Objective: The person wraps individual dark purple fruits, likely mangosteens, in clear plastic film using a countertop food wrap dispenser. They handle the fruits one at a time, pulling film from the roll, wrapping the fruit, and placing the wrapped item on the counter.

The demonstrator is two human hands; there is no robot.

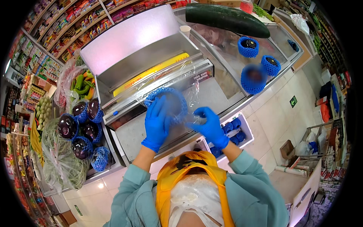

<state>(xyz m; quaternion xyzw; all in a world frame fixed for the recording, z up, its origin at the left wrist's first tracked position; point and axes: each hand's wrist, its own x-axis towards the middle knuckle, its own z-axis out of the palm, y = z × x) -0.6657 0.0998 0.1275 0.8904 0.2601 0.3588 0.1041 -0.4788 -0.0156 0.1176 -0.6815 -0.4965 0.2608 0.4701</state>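
Note:
My two hands wear blue gloves. My left hand (156, 122) rests against the near left side of a round item in blue foam netting (181, 106), which is partly blurred; its kind I cannot tell. My right hand (208, 124) is at its right, fingers spread and curved beside clear plastic film (195, 93); whether they pinch the film is unclear. The item sits on the metal hand wrapper (210, 69), and film stretches over it from the machine. A yellow box (153, 73) lies in the wrapper's trough.
Netted eggplants (67, 126), bagged greens (65, 156) and green peppers (80, 83) are at left. A winter melon (227, 20) and several netted items (248, 47) lie on the glass-topped case at right. A white foam box (246, 130) with netted items stands below the counter edge.

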